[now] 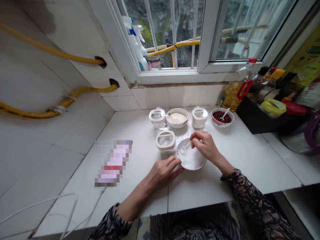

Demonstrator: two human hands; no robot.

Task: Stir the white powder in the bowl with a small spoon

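Observation:
A bowl of white grains [192, 159] stands near the front of the white counter. My right hand [203, 144] pinches the handle of a small white spoon [184, 148], whose scoop is in the bowl over the grains. At the bowl's left rim rests my left hand [165, 170], fingers touching it and thumb apart. Just left of the bowl is a clear jar with a white-framed lid [165, 141]. Behind are another clear jar [157, 117], a bowl of pale powder [178, 118] with a spoon, and a third jar [199, 117].
A bowl of dark red beans [222, 117] with a spoon stands at the back right, near an oil bottle [232, 93] and a black rack [250, 116] of bottles. On the left lies a blurred pink device [114, 163] with a white cable [92, 208]. Yellow pipes cross the left wall.

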